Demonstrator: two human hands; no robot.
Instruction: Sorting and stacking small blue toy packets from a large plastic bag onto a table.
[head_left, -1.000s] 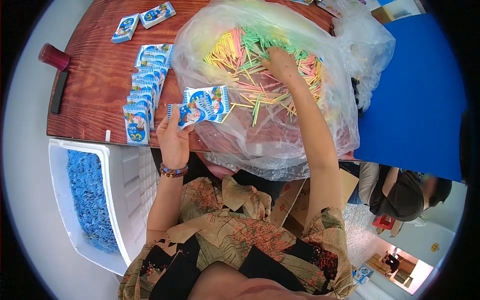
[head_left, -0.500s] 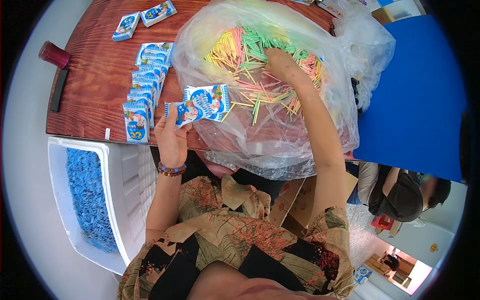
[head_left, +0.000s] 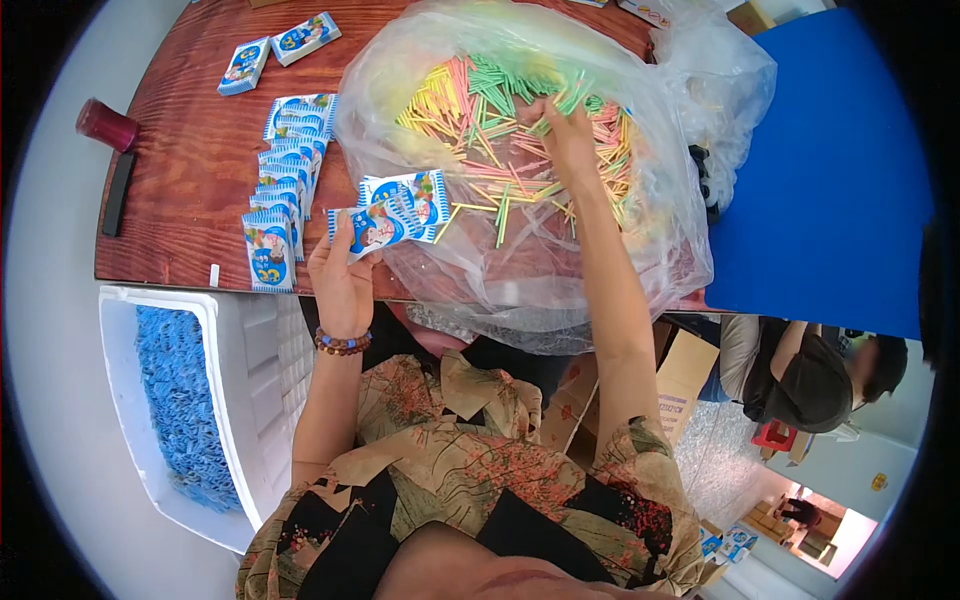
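Note:
Fingers closed, my left hand (head_left: 342, 272) pinches blue-and-white printed packets (head_left: 370, 228) at the table's front edge. Another such packet (head_left: 430, 190) lies behind them, overlapping. My right hand (head_left: 570, 145) is over an opened clear plastic bag (head_left: 640, 270), its fingers closed on a few thin green sticks (head_left: 574, 96), slightly blurred. Loose yellow, pink and green sticks (head_left: 490, 150) lie spread inside the bag, the green ones mostly at the back. An overlapping row of similar packets (head_left: 290, 175) runs along the table to the left of my left hand.
Two small boxes (head_left: 243, 66) sit at the back left of the red-brown table (head_left: 190, 150). A dark red cup (head_left: 107, 124) and a black bar (head_left: 119, 195) are near its left edge. Below stands a white foam box (head_left: 210, 360) of blue pieces. Another person (head_left: 810, 380) is at right.
My right hand has lifted from the green sticks and now has a few between its fingers. My left hand still grips the packets. The view has shifted slightly.

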